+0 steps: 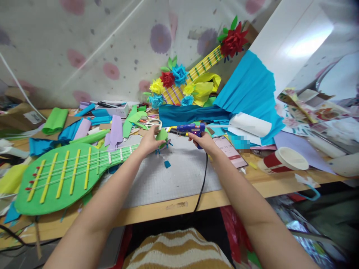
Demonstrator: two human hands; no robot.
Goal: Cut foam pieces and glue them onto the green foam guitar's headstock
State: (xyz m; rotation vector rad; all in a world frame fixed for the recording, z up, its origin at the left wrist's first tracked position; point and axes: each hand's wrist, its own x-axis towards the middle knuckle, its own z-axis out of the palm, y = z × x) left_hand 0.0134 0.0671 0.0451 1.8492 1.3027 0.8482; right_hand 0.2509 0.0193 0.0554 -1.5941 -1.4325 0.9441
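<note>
My right hand [204, 141] is wrapped round the handle of a blue hot glue gun [192, 129], whose nozzle points left; its black cord hangs over the table edge. My left hand [150, 142] grips the head end of a green paper guitar [70, 179], fingers on the far side and thumb on the near side. Yellow strips, white strings and red beads decorate the guitar's body, which rests on the table at the left. Small blue pegs show at its head, just left of the glue gun nozzle. White-handled scissors [155, 121] lie just beyond my left hand.
A flower-covered yellow paper guitar [206, 65] leans at the back. Blue crepe paper [249, 89] spreads at the right, near a white roll [252, 124]. A phone [230, 151] and a paper cup [283, 160] stand nearer. Paper scraps crowd the left; a cutting mat [179, 186] lies centrally.
</note>
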